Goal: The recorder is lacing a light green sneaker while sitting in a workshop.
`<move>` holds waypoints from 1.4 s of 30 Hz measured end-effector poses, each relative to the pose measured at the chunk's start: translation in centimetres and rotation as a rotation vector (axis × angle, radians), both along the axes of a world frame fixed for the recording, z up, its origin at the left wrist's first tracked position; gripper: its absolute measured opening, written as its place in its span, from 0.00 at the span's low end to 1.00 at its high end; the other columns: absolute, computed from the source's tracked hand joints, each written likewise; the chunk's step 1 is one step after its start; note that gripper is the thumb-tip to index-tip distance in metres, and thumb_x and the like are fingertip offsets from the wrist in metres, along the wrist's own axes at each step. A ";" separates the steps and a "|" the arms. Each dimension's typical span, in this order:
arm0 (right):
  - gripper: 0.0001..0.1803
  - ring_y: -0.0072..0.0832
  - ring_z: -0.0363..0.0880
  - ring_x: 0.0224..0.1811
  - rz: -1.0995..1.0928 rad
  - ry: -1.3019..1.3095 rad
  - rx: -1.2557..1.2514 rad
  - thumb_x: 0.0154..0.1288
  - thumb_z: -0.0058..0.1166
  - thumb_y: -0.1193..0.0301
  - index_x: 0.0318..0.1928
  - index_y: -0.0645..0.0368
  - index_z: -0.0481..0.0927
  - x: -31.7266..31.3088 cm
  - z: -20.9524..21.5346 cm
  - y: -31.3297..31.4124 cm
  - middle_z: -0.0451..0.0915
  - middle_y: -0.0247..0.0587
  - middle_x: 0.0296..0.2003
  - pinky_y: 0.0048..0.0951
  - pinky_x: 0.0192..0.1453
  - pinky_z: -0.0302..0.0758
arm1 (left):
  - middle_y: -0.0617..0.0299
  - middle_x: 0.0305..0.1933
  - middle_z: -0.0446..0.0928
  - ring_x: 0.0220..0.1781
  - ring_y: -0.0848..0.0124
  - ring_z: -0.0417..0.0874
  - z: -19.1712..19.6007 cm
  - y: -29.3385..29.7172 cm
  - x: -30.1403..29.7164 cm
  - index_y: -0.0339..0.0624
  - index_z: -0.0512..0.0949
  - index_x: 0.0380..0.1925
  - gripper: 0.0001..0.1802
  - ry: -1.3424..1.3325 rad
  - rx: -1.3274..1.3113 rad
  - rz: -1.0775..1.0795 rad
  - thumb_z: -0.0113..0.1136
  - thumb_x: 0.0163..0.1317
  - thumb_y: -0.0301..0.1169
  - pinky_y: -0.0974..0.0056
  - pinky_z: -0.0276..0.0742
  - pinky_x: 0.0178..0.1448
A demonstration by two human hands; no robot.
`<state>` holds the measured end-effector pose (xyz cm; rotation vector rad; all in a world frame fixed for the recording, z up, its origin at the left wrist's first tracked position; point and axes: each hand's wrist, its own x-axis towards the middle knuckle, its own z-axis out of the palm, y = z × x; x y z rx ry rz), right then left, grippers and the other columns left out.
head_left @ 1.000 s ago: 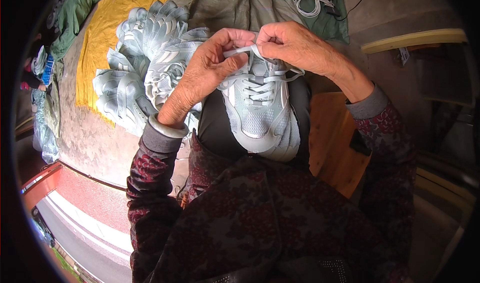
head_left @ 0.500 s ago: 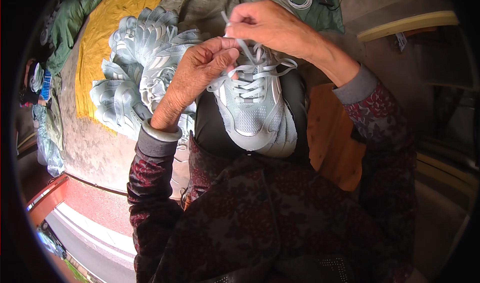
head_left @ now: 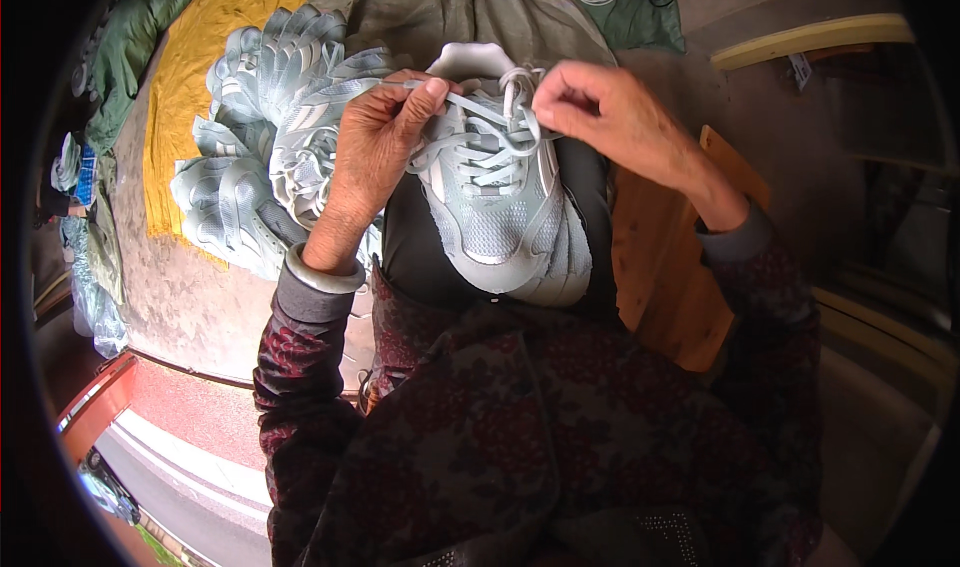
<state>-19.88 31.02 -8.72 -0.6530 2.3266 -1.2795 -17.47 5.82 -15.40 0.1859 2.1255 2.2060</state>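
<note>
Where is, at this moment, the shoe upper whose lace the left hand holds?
In the head view, this shoe upper lies just above centre, on the person's lap, between left hand and right hand, right of the piled uppers.

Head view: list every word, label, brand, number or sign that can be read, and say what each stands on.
No text can be read in this view.
Pale sneaker on the lap: no legible lettering; any small mark is too blurred to read.
White tag by the yellowish bar: too small to read.
</note>
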 end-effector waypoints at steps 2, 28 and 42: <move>0.07 0.14 0.71 0.32 -0.061 -0.087 0.073 0.65 0.60 0.75 0.42 0.63 0.79 1.5 0.1 0.0 0.75 0.27 0.33 0.21 0.37 0.71 | 0.69 0.34 0.82 0.24 0.85 0.65 -0.5 0.0 0.4 0.37 0.84 0.33 0.17 -0.069 0.005 0.026 0.61 0.70 0.41 0.76 0.61 0.29; 0.13 0.23 0.73 0.21 -0.781 -0.099 -0.370 0.70 0.48 0.70 0.50 0.60 0.79 2.6 -3.6 1.3 0.73 0.33 0.27 0.29 0.27 0.71 | 0.75 0.21 0.69 0.22 0.86 0.63 -2.4 0.5 0.8 0.42 0.79 0.29 0.18 -0.122 0.152 0.156 0.68 0.65 0.45 0.76 0.57 0.27; 0.12 0.14 0.62 0.23 -1.145 -0.260 -0.965 0.73 0.46 0.62 0.47 0.53 0.78 5.9 -6.7 -5.4 0.69 0.27 0.32 0.22 0.27 0.70 | 0.73 0.25 0.68 0.24 0.83 0.60 -3.8 -4.2 2.1 0.44 0.76 0.30 0.08 0.030 0.386 0.480 0.58 0.70 0.27 0.74 0.58 0.28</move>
